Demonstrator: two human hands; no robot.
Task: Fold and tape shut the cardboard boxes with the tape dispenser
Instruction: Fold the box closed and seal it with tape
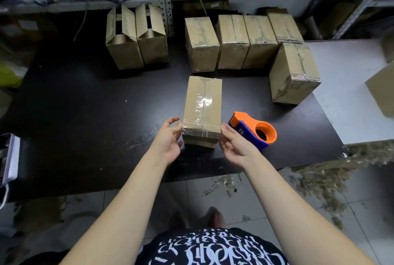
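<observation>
A closed cardboard box [202, 107] with clear tape along its top seam and over its near end lies on the black table [85, 104]. My left hand [169, 140] is at the box's near left corner, fingers relaxed and touching its side. My right hand [233, 142] is at the near right corner, fingertips against the box. An orange and blue tape dispenser [254, 129] lies on the table just right of the box, behind my right hand.
Two untaped boxes [136, 38] with raised flaps stand at the back left. Several taped boxes [245, 40] line the back, and one [294, 75] sits at the right. A white table [349, 85] adjoins on the right. Tape scraps [140, 142] lie near the front edge.
</observation>
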